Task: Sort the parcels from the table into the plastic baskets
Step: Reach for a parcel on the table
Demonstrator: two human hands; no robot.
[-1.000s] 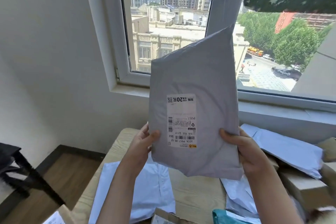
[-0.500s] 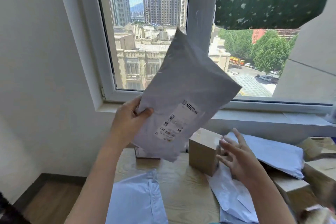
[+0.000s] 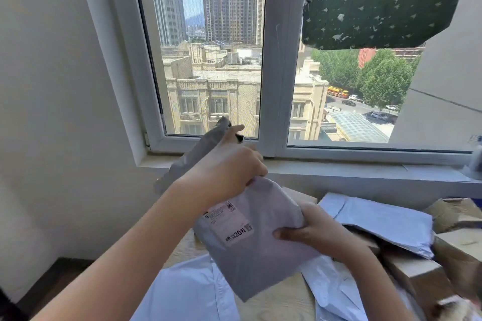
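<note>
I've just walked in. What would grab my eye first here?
A grey plastic mailer parcel with a white label, held at centre: the left hand grips its upper end, the right hand its right edge. Behind it, a big white-framed window shows city towers; more pale mailers lie on the wooden table at right.

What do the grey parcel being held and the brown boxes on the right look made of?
The grey parcel: thin matte plastic film, likely a poly mailer; it creases and bends limply. The brown boxes: apparently plain cardboard, matte tan faces, straight edges.
</note>
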